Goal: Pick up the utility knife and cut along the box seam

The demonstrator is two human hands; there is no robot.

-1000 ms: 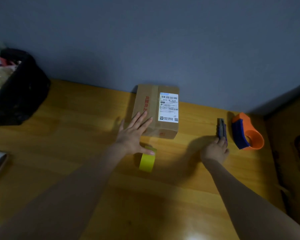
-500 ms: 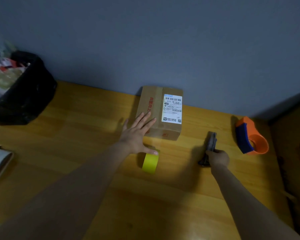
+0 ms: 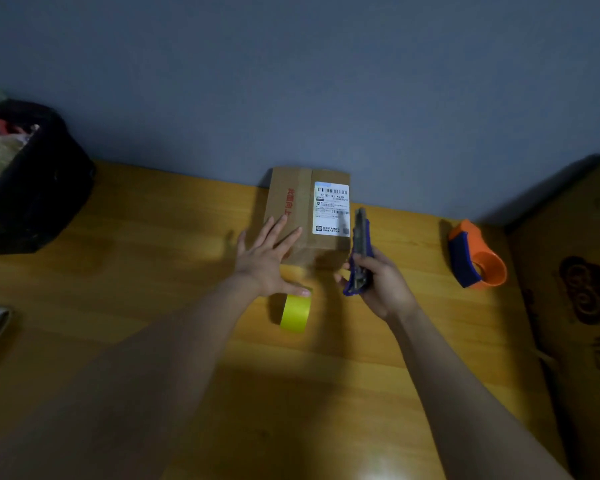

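Wooden table against grey wall

The left hand is lying flat with straight fingers on the near left part of the cardboard box, its thumb touching the yellow tape roll. The right hand is gripping a blue utility knife, its tip pointing toward the box's white label. An orange tape dispenser is sitting well apart on the wooden table.

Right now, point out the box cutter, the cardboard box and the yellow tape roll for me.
box cutter [image 3: 360, 251], head view: on its blue handle, above the gripping fingers.
cardboard box [image 3: 300, 188], head view: on its taped top face, left of the label.
yellow tape roll [image 3: 294, 312], head view: on its outer yellow band.
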